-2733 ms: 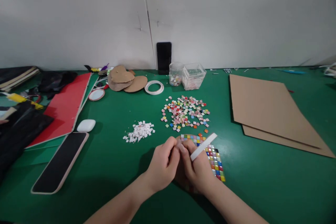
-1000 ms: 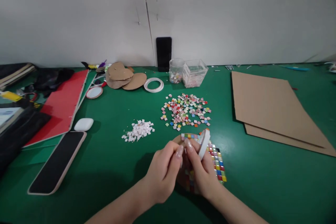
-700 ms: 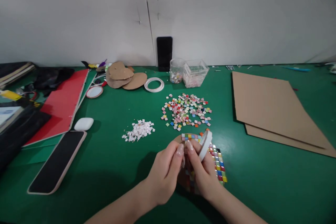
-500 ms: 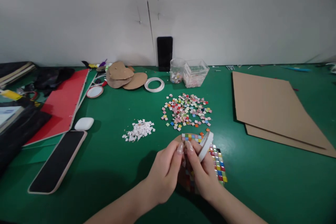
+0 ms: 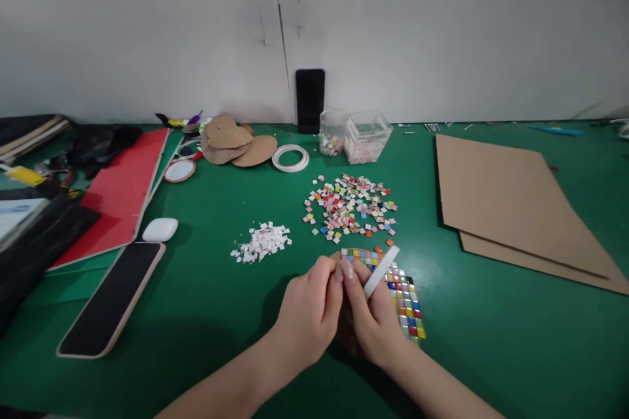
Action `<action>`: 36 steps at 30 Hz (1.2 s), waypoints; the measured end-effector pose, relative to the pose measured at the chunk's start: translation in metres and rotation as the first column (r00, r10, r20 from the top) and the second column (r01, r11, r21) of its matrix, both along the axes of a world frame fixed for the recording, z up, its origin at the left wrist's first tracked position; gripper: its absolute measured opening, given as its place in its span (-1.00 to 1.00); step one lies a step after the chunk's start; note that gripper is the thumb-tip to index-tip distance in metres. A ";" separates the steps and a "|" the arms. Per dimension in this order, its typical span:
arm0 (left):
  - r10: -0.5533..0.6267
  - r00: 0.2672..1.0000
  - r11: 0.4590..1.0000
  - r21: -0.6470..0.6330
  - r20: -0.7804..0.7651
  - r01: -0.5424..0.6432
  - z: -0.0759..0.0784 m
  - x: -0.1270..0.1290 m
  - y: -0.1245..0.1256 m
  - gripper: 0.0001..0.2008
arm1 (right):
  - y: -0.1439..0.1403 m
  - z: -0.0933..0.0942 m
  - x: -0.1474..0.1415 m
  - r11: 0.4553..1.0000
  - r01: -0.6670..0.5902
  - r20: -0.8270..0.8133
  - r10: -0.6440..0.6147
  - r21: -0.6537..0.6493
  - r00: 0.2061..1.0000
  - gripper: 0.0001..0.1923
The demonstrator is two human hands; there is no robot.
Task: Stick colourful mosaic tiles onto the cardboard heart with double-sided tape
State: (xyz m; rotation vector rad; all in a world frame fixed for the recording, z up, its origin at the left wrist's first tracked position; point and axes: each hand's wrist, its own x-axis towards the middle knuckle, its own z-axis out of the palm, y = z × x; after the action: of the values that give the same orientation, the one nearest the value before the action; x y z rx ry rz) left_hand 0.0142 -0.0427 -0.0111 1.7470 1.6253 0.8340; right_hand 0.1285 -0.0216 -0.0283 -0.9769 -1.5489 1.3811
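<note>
Your left hand (image 5: pixel 308 308)'s pinched closed, can't tell if there's anything in it, right beside your right hand (image 5: pixel 376 324), curled around a white band (image 5: pixel 381 273) poking toward 1 o'clock. Mosaic tile sheet (image 5: pixel 409 304) peeks out at 3, loose tiles (image 5: pixel 346 207) at 12 on the desk (image 5: pixel 206 294).

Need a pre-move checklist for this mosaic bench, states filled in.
1. Narrow white band held in the bare right hand: ok.
2. Contents of the bare left hand's pinch identified: cannot tell, hidden from view.
3. Glossy multicoloured square-tile mosaic fully visible: not ok, the hands cover part of it.
4. Heap of loose multicoloured square tiles apart from the heap of small white scraps: ok, gap between them.
5. Clear rectangular plastic box upright: ok.
</note>
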 end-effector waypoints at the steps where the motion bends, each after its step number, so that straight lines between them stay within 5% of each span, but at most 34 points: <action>1: -0.010 1.000 1.000 0.014 -0.008 0.010 0.000 0.000 0.000 -0.85 | 0.000 0.000 0.000 1.000 0.003 0.020 -0.003 0.009 1.000 -0.73; 12: -0.035 0.999 0.984 0.178 0.024 0.030 -0.002 -0.001 0.003 -0.83 | -0.001 -0.001 0.003 0.991 -0.003 0.147 -0.017 0.136 0.989 -0.73; 20: -0.061 0.974 0.899 0.412 -0.220 0.149 -0.005 -0.010 0.010 -0.82 | -0.001 -0.002 0.005 0.949 -0.022 0.304 -0.080 0.316 0.949 -0.80; 28: -0.020 0.972 0.896 0.427 -0.233 0.121 -0.003 -0.010 0.008 -0.82 | -0.001 -0.003 0.003 0.947 -0.010 0.267 -0.080 0.321 0.960 -0.77; 31: 0.054 0.981 0.902 0.431 -0.187 0.033 -0.001 -0.015 0.010 -0.83 | -0.002 -0.003 0.004 0.943 0.043 0.216 -0.120 0.330 0.969 -0.75; 36: 0.251 0.953 0.920 0.266 0.168 -0.289 0.003 -0.027 0.018 -0.76 | -0.002 0.000 0.004 0.972 0.176 0.014 -0.180 0.156 0.983 -0.68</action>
State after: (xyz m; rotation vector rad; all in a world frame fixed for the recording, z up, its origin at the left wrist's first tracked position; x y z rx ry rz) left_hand -0.0129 -0.0252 -0.0078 1.6327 1.7497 1.3477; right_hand 0.1330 -0.0232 -0.0287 -1.0169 -1.5246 1.1100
